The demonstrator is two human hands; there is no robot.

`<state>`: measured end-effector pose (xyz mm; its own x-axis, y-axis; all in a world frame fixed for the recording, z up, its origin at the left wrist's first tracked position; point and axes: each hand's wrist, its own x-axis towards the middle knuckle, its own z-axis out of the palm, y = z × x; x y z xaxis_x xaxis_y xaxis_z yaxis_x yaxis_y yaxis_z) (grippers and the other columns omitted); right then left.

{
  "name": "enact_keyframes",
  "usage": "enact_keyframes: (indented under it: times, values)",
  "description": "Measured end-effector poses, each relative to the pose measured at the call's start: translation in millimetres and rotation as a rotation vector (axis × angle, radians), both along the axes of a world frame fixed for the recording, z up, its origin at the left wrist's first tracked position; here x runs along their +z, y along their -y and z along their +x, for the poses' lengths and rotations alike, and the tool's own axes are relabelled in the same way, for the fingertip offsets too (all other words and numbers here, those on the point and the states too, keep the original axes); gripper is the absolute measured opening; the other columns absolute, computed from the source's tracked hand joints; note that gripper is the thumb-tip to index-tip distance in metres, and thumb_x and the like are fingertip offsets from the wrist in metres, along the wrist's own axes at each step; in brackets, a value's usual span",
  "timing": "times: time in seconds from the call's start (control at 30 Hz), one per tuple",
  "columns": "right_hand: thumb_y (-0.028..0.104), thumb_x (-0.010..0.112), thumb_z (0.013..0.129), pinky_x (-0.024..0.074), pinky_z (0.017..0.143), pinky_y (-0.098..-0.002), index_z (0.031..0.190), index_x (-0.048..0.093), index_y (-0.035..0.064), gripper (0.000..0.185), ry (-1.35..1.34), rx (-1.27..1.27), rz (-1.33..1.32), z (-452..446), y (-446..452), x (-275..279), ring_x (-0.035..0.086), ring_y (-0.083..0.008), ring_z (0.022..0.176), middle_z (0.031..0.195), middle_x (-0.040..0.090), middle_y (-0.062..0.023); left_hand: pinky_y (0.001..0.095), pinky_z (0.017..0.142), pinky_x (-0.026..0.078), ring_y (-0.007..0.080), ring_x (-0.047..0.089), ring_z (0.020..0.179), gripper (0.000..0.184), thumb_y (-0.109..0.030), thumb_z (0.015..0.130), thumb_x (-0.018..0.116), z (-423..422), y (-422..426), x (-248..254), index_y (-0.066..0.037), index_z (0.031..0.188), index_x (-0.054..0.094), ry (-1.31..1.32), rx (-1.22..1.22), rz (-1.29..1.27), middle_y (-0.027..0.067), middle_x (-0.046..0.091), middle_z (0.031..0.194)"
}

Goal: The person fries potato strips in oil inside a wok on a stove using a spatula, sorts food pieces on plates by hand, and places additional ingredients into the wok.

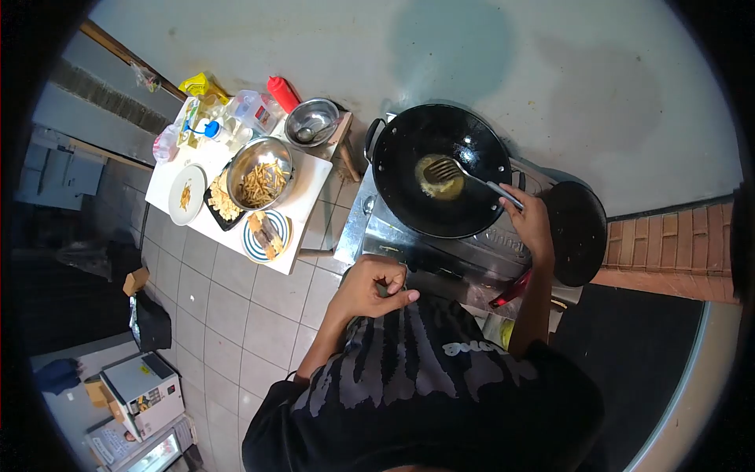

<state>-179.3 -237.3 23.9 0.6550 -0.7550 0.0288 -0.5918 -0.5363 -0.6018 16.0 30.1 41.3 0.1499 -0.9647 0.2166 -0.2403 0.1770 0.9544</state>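
Black shirt (425,393), left hand (371,288) loosely curled beside it, extended right hand (530,223) gripping spatula (475,178).

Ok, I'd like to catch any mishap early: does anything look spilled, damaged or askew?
Nothing looks clearly spilled or damaged; the yellow food sits inside the wok. The one odd thing is the darker patches on the wall beyond it, perhaps stains or just shadows; I can't tell which.

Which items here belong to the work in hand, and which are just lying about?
In use:
- right hand
- slotted spatula
- black wok
- yellowish food

Seemingly just lying about:
- red bottle
- striped plate
- small steel bowl
- dark round pan or lid
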Motion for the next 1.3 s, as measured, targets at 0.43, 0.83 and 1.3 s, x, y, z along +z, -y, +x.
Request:
enact_keyframes:
  times: [0.43,0.83,1.3]
  values:
    - [0.017,0.065,0.084,0.0463,0.061,-0.0337,0.108,0.067,0.0066,0.027,0.055,-0.159,-0.089,-18.4,-3.8,11.7,0.061,-0.0284,0.061,0.077,0.063,-0.0209,0.0278,0.048,0.027,0.0142,0.036,0.047,0.039,-0.013,0.071,0.073,3.0,-13.1,-8.0,-0.007,0.053,0.039,0.002,0.041,0.111,0.001,0.038,0.05]
    - [0.019,0.066,0.084,0.0483,0.066,-0.0338,0.105,0.067,0.0033,0.026,-0.079,-0.126,-0.254,-8.8,-5.5,17.2,0.065,-0.0313,0.072,0.083,0.066,-0.0205,0.0268,0.044,0.024,0.0123,0.03,0.043,0.043,-0.016,0.072,0.075,7.6,-16.6,-10.0,-0.009,0.054,0.037,-0.002,0.073,0.042,0.0003,0.031,0.046]
    - [0.024,0.065,0.085,0.047,0.06,-0.0358,0.11,0.067,0.0107,0.028,0.067,-0.112,-0.189,16.2,-13.8,8.4,0.059,-0.0282,0.058,0.081,0.066,-0.0189,0.0278,0.047,0.026,0.0131,0.035,0.047,0.04,-0.015,0.073,0.073,17.8,-27.9,-4.2,-0.007,0.054,0.039,0.031,0.065,0.126,0.0008,0.037,0.05]
